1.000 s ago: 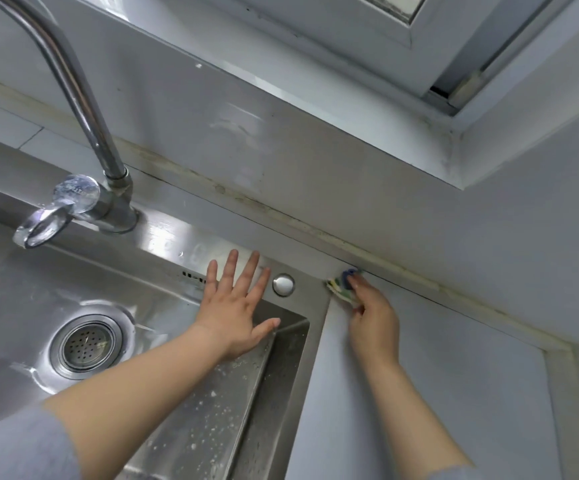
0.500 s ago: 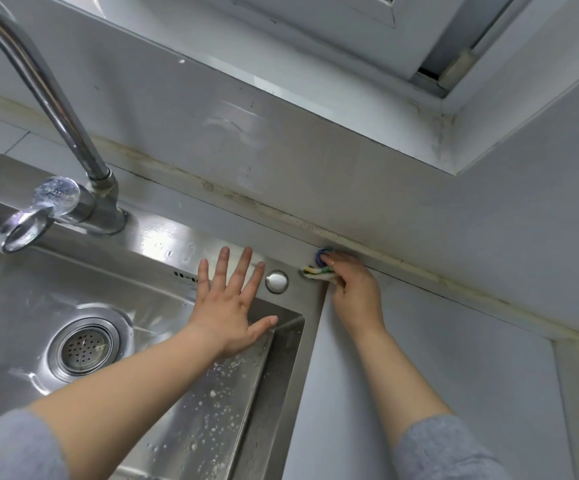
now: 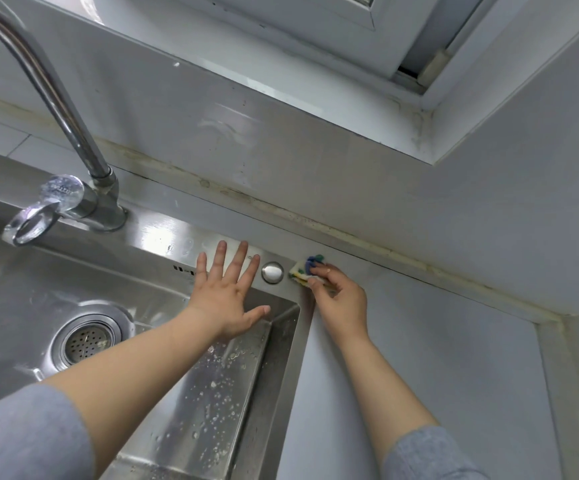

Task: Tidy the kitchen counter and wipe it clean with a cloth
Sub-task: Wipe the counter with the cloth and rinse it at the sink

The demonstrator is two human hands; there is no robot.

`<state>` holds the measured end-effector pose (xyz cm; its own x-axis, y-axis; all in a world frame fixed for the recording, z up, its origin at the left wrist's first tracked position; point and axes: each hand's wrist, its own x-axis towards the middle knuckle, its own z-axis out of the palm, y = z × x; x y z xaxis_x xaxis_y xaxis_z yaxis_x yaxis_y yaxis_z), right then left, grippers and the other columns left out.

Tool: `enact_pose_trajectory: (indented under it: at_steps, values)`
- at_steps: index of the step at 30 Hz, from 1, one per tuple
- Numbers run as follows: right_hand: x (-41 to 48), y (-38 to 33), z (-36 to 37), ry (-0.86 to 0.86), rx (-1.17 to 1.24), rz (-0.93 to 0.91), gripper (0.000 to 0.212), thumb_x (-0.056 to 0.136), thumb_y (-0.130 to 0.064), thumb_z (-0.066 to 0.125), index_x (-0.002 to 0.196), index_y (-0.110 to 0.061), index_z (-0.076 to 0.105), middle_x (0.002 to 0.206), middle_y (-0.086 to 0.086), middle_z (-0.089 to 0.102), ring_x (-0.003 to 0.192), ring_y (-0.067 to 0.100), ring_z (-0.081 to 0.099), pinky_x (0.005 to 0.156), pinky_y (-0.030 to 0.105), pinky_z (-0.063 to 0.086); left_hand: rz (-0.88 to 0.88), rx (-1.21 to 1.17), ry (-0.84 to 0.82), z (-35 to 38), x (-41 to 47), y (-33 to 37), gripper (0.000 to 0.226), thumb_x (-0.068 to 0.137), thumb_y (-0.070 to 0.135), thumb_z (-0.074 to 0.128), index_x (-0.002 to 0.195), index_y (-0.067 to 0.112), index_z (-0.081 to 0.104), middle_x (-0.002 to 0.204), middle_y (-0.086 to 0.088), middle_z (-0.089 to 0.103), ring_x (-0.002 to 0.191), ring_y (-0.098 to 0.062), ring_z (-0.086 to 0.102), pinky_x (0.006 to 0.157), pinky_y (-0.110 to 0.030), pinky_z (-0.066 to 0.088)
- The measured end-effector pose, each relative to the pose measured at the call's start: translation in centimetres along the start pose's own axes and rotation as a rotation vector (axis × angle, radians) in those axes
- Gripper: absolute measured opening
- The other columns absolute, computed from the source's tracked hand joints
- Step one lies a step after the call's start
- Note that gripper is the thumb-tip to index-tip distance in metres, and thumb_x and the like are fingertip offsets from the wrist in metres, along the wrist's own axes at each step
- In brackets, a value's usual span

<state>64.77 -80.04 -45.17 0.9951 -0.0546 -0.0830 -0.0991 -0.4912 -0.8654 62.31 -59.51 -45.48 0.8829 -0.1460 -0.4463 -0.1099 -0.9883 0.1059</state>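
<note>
Where counter [image 3: 437, 358] meets sink [image 3: 163, 237], right hand [image 3: 341, 299] grips cloth [image 3: 301, 270].

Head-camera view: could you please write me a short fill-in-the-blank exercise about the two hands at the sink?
1. The right hand pinches the cloth at the back ____ corner of the sink.
2. The left hand, fingers straight, holds ____.
3. The round metal button sits between the left hand and the ____.

Missing words: right; nothing; cloth.
</note>
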Motion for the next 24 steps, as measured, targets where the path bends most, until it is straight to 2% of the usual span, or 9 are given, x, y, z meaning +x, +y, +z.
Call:
enact_pose_trajectory:
  at_steps: [2, 4, 6, 7, 10, 13, 15, 20, 24]
  values:
    - [-0.6, -0.3, -0.3, 0.002, -0.077, -0.001, 0.016, 0.08, -0.014, 0.072, 0.089, -0.026, 0.073, 0.09, -0.026, 0.064, 0.093, -0.01, 0.057, 0.106, 0.04, 0.04, 0.008, -0.009, -0.013, -0.3, -0.1, -0.1, 0.088, 0.087, 0.074, 0.018, 0.148, 0.026, -0.024, 0.153, -0.003, -0.036, 0.139, -0.035, -0.033, 0.114, -0.057, -0.012]
    - [-1.0, -0.8, -0.6, 0.008, -0.19, -0.061, 0.014, 0.079, -0.018, 0.073, 0.092, -0.022, 0.073, 0.087, -0.02, 0.066, 0.087, -0.015, 0.053, 0.109, 0.045, 0.033, 0.01, -0.008, -0.026, -0.5, -0.1, -0.2, 0.088, 0.087, 0.074, 0.018, 0.148, 0.026, -0.024, 0.153, -0.003, -0.036, 0.139, -0.035, -0.033, 0.114, -0.057, -0.011]
    - [-1.2, -1.4, -0.6, 0.083, -0.254, -0.147, 0.026, 0.079, -0.023, 0.072, 0.105, -0.02, 0.071, 0.102, -0.007, 0.067, 0.098, -0.007, 0.051, 0.105, 0.041, 0.037, 0.008, 0.0, -0.023, -0.4, -0.1, -0.1, 0.089, 0.087, 0.074, 0.018, 0.148, 0.026, -0.025, 0.153, -0.003, -0.036, 0.139, -0.035, -0.033, 0.114, -0.057, -0.011]
    - [-1.2, -1.7, -0.3, 0.138, -0.266, -0.172, 0.033, 0.081, -0.025, 0.071, 0.113, -0.018, 0.068, 0.113, -0.001, 0.066, 0.109, 0.003, 0.05, 0.104, 0.038, 0.039, 0.006, 0.003, -0.021, -0.3, -0.1, -0.1, 0.089, 0.087, 0.074, 0.018, 0.147, 0.026, -0.025, 0.153, -0.003, -0.036, 0.139, -0.035, -0.033, 0.114, -0.058, -0.011]
    - [-1.9, -1.6, 1.4, 0.246, -0.338, -0.165, 0.041, 0.089, -0.023, 0.06, 0.129, -0.013, 0.059, 0.133, 0.006, 0.057, 0.125, 0.021, 0.046, 0.105, 0.034, 0.035, 0.006, -0.002, -0.011, -0.1, 0.1, -0.1, 0.089, 0.087, 0.075, 0.018, 0.147, 0.026, -0.026, 0.152, -0.003, -0.036, 0.139, -0.036, -0.033, 0.114, -0.058, -0.011]
    - [-2.5, 0.2, 2.8, 0.154, -0.467, -0.091, 0.042, 0.092, -0.018, 0.057, 0.133, -0.011, 0.054, 0.14, 0.008, 0.051, 0.131, 0.025, 0.043, 0.111, 0.037, 0.023, 0.009, 0.001, 0.001, 0.0, 0.1, -0.2, 0.09, 0.086, 0.075, 0.02, 0.147, 0.026, -0.026, 0.152, -0.003, -0.036, 0.138, -0.035, -0.034, 0.114, -0.058, -0.012]
    - [-2.5, 1.2, 2.9, 0.12, -0.517, -0.104, 0.043, 0.093, -0.017, 0.055, 0.136, -0.013, 0.052, 0.143, 0.007, 0.048, 0.134, 0.024, 0.041, 0.114, 0.039, 0.016, 0.013, 0.01, 0.006, 0.3, 0.2, -0.2, 0.091, 0.086, 0.076, 0.02, 0.146, 0.026, -0.027, 0.152, -0.003, -0.037, 0.138, -0.036, -0.034, 0.114, -0.058, -0.013]
    - [-3.2, 1.4, 2.5, 0.066, -0.58, -0.136, 0.044, 0.095, -0.019, 0.051, 0.138, -0.017, 0.049, 0.147, 0.004, 0.043, 0.136, 0.022, 0.037, 0.114, 0.038, 0.013, 0.016, 0.003, 0.028, 0.0, 0.1, -0.3, 0.088, 0.088, 0.072, 0.021, 0.148, 0.026, -0.023, 0.154, -0.004, -0.033, 0.14, -0.035, -0.031, 0.115, -0.056, -0.012]
    - [-6.1, 1.6, 2.3, 0.029, -0.585, -0.139, 0.046, 0.094, -0.023, 0.045, 0.14, -0.02, 0.047, 0.147, 0.002, 0.043, 0.138, 0.018, 0.035, 0.115, 0.036, 0.009, 0.008, -0.069, 0.178, 0.8, -2.2, -0.7, 0.079, 0.093, 0.062, 0.022, 0.153, 0.021, -0.007, 0.159, -0.005, -0.021, 0.145, -0.028, -0.021, 0.117, -0.052, -0.008]
